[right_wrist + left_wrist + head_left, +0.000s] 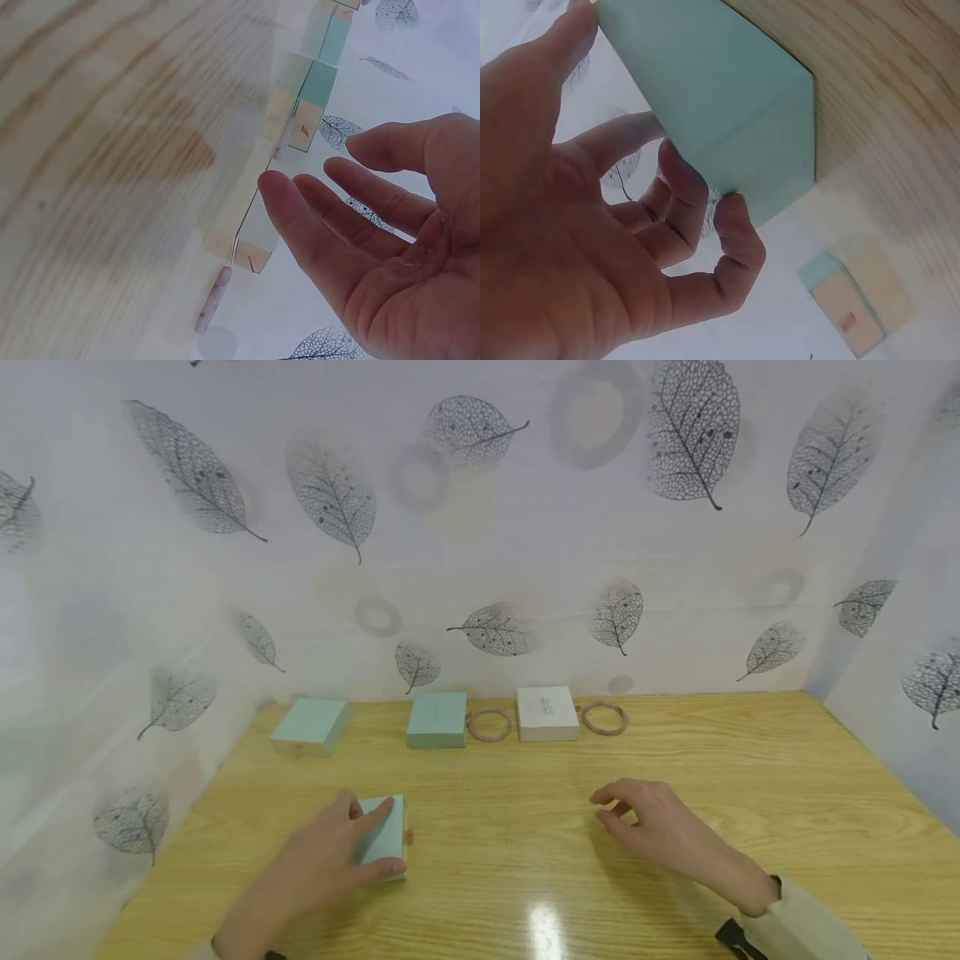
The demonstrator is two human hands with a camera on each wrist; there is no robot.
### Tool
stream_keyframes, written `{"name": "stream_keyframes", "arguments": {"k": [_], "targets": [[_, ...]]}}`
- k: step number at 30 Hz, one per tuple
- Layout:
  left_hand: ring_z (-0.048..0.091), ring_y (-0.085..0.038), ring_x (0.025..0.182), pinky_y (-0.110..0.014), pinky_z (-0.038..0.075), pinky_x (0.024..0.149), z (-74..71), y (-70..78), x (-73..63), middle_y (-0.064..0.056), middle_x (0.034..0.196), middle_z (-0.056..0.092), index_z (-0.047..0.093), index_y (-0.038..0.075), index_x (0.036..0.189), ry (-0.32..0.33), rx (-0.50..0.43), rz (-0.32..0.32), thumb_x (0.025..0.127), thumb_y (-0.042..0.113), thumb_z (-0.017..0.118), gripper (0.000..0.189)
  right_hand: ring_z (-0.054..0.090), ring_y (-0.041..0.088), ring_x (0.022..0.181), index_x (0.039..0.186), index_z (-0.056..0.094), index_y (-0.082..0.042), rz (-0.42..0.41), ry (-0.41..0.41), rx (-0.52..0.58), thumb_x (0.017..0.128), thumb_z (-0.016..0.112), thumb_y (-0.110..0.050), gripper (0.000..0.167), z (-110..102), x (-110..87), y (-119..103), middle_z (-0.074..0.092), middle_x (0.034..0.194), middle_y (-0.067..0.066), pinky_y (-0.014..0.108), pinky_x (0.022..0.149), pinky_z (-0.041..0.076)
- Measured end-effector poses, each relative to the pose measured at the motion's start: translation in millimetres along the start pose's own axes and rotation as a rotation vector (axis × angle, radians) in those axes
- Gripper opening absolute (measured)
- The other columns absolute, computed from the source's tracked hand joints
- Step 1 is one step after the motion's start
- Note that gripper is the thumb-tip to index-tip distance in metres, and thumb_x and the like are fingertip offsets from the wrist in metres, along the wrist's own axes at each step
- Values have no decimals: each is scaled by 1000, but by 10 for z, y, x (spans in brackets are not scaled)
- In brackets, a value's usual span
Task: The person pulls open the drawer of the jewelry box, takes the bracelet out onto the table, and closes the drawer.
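Note:
On the near left of the table, my left hand (pixel 322 852) grips a small pale green box (pixel 384 839), thumb at its near edge and index finger across the top toward the far edge. A little tan tab sticks out of the box's right side. Seen from the left wrist, bent fingers (pixel 736 225) rest along the edge of the pale green box (pixel 727 90). My right hand (pixel 660 822) hovers over the table at right with loosely bent fingers and nothing in them. From the right wrist, that hand (pixel 375 247) shows its bare palm.
Along the back wall stand a pale green box (pixel 311 721), another green box (pixel 437 720) with a pinkish bangle (pixel 489 739) beside it, and a white box (pixel 547 714) with a second bangle (pixel 604 732) to its right. Leaf-printed sheeting (pixel 465 552) encloses the wooden table (pixel 510 877).

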State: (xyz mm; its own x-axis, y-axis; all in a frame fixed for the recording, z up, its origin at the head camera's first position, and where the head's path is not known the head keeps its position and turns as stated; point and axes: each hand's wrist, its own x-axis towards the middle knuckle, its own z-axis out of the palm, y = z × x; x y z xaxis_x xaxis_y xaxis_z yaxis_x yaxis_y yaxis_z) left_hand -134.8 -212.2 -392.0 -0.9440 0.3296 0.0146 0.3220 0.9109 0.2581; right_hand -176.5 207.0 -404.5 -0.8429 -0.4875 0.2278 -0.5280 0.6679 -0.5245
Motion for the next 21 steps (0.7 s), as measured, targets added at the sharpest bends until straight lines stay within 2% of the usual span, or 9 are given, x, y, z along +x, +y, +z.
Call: {"name": "stream_keyframes", "arguments": {"k": [7, 15, 21], "targets": [[37, -8, 72, -18, 33, 55, 68, 165, 110, 3, 96, 43, 58, 17, 147, -15, -15, 34, 81, 72, 66, 86, 74, 15, 81, 108, 75, -4, -13, 5, -10, 93, 69, -5, 16, -3, -14, -1, 77, 105, 9, 24, 66, 60], [39, -8, 80, -16, 38, 61, 189, 346, 216, 2, 99, 47, 64, 10, 139, 53, -55, 193, 90, 62, 66, 72, 74, 14, 82, 109, 75, -5, -3, -12, -7, 94, 69, -7, 16, 15, -13, 3, 77, 107, 9, 24, 67, 60], [46, -9, 87, -16, 43, 65, 225, 448, 291, 2, 107, 52, 67, 16, 137, 50, -70, 261, 93, 53, 69, 57, 74, 14, 84, 109, 75, -6, 10, -23, 2, 94, 70, -8, 17, 26, -18, -16, 77, 110, 9, 23, 68, 59]]}}
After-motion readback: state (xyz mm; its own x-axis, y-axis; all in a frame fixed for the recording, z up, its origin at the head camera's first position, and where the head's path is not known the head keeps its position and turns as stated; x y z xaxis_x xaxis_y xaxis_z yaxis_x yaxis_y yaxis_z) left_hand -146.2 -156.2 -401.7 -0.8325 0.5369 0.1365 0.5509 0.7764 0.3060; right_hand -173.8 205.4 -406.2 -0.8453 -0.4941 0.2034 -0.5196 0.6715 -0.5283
